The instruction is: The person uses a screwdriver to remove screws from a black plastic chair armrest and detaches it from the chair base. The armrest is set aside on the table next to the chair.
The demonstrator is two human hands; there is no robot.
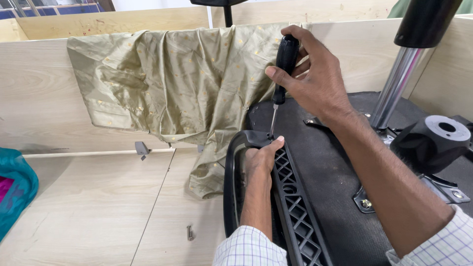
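Right now we are gripping a black-handled screwdriver (pixel 286 56) in our right hand (pixel 315 81), fingers curled around the handle and the thumb pressed against its side, holding it nearly upright. We are setting its thin metal tip down at the top corner of a black plastic armrest (pixel 256 197), just above our left hand (pixel 261 157), which is closing around that armrest with the thumb pushed up beside the tip. We cannot tell whether a screw is sitting under the tip, since the thumb is hiding the spot. As we judge it, the fastening at this corner is in progress, not finished. The armrest is lying against the upturned underside of a chair seat (pixel 330 182), with its chrome gas column (pixel 396 86) rising beyond. One loose bolt (pixel 189 232) is lying on the wooden worktop (pixel 88 207), and a crumpled olive-gold cloth (pixel 182 83) is hanging over the partition behind.
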